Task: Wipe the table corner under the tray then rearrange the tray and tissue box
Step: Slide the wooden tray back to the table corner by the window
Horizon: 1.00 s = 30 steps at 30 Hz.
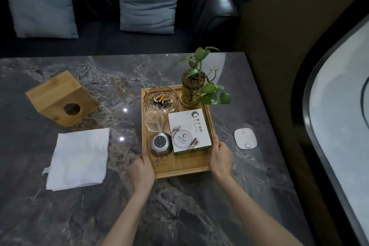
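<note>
A wooden tray lies on the dark marble table near its far right corner. It carries a glass ashtray with butts, a potted plant, a white box, a clear holder and a small metal device. My left hand grips the tray's near left edge. My right hand grips its near right edge. A wooden tissue box stands tilted at the left. A folded white cloth lies flat in front of it.
A white square pad lies on the table to the right of the tray. A dark sofa with two grey cushions runs behind the table. A curved wall with a window borders the right side.
</note>
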{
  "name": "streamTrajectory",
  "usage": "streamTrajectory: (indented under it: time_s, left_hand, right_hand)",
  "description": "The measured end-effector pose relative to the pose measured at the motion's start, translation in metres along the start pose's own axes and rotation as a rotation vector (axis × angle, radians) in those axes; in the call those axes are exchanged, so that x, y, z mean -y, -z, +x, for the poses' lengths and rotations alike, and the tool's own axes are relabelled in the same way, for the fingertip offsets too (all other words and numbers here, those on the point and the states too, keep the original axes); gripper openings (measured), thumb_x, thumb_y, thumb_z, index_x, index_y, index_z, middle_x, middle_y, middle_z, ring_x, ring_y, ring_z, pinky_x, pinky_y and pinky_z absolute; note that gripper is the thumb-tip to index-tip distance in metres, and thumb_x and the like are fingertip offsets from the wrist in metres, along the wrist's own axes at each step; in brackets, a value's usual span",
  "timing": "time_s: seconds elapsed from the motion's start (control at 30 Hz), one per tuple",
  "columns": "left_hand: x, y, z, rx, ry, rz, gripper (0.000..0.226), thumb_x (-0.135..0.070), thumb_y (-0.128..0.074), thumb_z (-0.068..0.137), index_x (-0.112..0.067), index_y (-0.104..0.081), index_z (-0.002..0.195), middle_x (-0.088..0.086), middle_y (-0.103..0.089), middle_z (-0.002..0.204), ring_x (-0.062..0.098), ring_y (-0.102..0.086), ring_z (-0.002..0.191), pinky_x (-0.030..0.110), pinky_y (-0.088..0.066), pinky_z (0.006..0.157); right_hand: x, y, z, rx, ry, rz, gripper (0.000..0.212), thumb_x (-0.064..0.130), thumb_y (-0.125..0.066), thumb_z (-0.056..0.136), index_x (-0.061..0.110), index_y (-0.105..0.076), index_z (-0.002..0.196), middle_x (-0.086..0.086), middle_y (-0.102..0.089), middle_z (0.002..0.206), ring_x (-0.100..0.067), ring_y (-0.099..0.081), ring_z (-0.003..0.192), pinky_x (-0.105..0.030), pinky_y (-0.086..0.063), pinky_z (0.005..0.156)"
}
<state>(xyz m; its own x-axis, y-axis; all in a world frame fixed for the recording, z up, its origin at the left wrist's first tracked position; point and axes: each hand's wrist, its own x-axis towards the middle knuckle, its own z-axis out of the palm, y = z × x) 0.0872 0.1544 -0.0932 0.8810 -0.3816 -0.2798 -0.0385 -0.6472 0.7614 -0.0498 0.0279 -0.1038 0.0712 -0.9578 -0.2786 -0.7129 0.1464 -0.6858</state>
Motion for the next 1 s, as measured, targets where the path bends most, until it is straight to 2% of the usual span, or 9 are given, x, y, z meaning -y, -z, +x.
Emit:
streamTrajectory:
  time_s: [0.1, 0.2, 0.3, 0.4, 0.53, 0.67, 0.83, 1.0]
  left_hand:
    - [-0.012, -0.026, -0.009, 0.036, -0.007, -0.052, 0.054, -0.039, -0.026, 0.096, 0.001, -0.061, 0.085, 0.009, -0.056, 0.070, 0.028, -0.055, 0.073, 0.034, -0.041, 0.063]
    - [-0.023, -0.054, -0.016, 0.052, -0.010, -0.073, 0.057, -0.041, -0.025, 0.095, 0.002, -0.062, 0.084, 0.014, -0.061, 0.076, 0.031, -0.059, 0.075, 0.037, -0.046, 0.069]
    - [-0.036, -0.079, -0.026, 0.075, -0.036, -0.105, 0.056, -0.042, -0.026, 0.095, 0.002, -0.062, 0.087, 0.015, -0.062, 0.082, 0.030, -0.059, 0.078, 0.039, -0.047, 0.073]
    - [-0.047, -0.099, -0.037, 0.089, -0.051, -0.108, 0.053, -0.038, -0.028, 0.096, 0.002, -0.061, 0.088, 0.015, -0.061, 0.083, 0.027, -0.056, 0.078, 0.035, -0.042, 0.071]
    - [-0.054, -0.123, -0.047, 0.118, -0.065, -0.074, 0.054, -0.038, -0.028, 0.096, 0.002, -0.061, 0.082, 0.019, -0.063, 0.083, 0.030, -0.058, 0.079, 0.038, -0.044, 0.073]
    - [-0.057, -0.138, -0.058, 0.139, -0.075, -0.042, 0.051, -0.035, -0.029, 0.096, 0.002, -0.060, 0.080, 0.017, -0.062, 0.079, 0.030, -0.058, 0.075, 0.036, -0.043, 0.068]
    - [-0.053, -0.148, -0.068, 0.155, -0.078, -0.021, 0.050, -0.034, -0.029, 0.097, 0.002, -0.059, 0.079, 0.013, -0.060, 0.074, 0.022, -0.054, 0.065, 0.033, -0.039, 0.061]
    - [-0.052, -0.153, -0.075, 0.158, -0.051, -0.029, 0.049, -0.036, -0.030, 0.096, 0.001, -0.059, 0.080, 0.011, -0.059, 0.075, 0.022, -0.054, 0.068, 0.033, -0.038, 0.061]
  right_hand:
    - [-0.011, 0.024, 0.018, -0.036, 0.009, -0.001, 0.056, 0.044, -0.027, 0.097, 0.002, -0.062, 0.086, -0.015, -0.066, 0.088, -0.030, -0.060, 0.084, -0.035, -0.041, 0.069]
    - [-0.022, 0.051, 0.032, -0.056, 0.009, 0.023, 0.055, 0.044, -0.026, 0.097, 0.004, -0.062, 0.086, -0.011, -0.064, 0.083, -0.026, -0.058, 0.078, -0.031, -0.039, 0.066]
    - [-0.034, 0.075, 0.045, -0.085, 0.021, 0.041, 0.054, 0.043, -0.027, 0.097, 0.004, -0.063, 0.097, -0.010, -0.063, 0.085, -0.027, -0.060, 0.084, -0.030, -0.039, 0.067]
    - [-0.049, 0.095, 0.056, -0.128, 0.027, 0.017, 0.054, 0.042, -0.029, 0.097, 0.000, -0.063, 0.096, -0.017, -0.068, 0.092, -0.029, -0.062, 0.085, -0.031, -0.041, 0.066]
    - [-0.069, 0.112, 0.066, -0.144, 0.003, 0.021, 0.054, 0.041, -0.030, 0.097, -0.001, -0.064, 0.095, -0.020, -0.070, 0.093, -0.033, -0.065, 0.087, -0.033, -0.045, 0.067]
    - [-0.085, 0.124, 0.070, -0.141, -0.028, 0.025, 0.055, 0.040, -0.030, 0.098, -0.003, -0.064, 0.095, -0.023, -0.070, 0.093, -0.036, -0.065, 0.088, -0.034, -0.046, 0.068]
    - [-0.102, 0.128, 0.073, -0.106, -0.063, 0.033, 0.055, 0.041, -0.030, 0.097, -0.002, -0.065, 0.095, -0.022, -0.071, 0.093, -0.035, -0.066, 0.086, -0.034, -0.048, 0.070]
    - [-0.113, 0.126, 0.076, -0.084, -0.100, 0.034, 0.058, 0.044, -0.028, 0.097, -0.002, -0.064, 0.097, -0.021, -0.070, 0.095, -0.036, -0.065, 0.089, -0.032, -0.045, 0.070]
